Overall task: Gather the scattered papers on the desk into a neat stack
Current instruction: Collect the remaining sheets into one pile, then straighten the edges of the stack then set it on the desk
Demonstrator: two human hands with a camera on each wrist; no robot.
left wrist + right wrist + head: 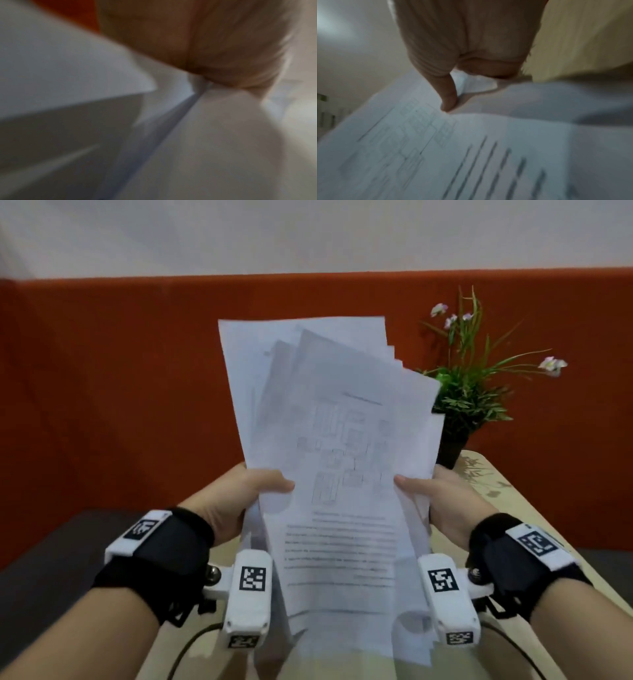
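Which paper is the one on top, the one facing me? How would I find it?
Look in front of the orange wall, where the left hand and right hand hold up a fanned bunch of papers. The front sheet is the only one showing a boxy diagram above lines of text.

Your forearms are bare, with no sleeves showing. Each wrist wears a wide black fabric strap (pixel 164 553), and its twin (pixel 507 559) sits on the right. On top of each strap sits a white block bearing a black-and-white square marker, at 10 o'clock on the left wrist (pixel 142 530) and at 2 o'clock on the right (pixel 537 544). A white, rounded camera housing (pixel 248 594) hangs from the left strap on a white bracket with a shiny metal screw; the right housing (pixel 448 597) matches it. Both housings carry square coded markers on top and on the near end. A dark cable (pixel 191 642) trails from the left unit towards 6 o'clock.
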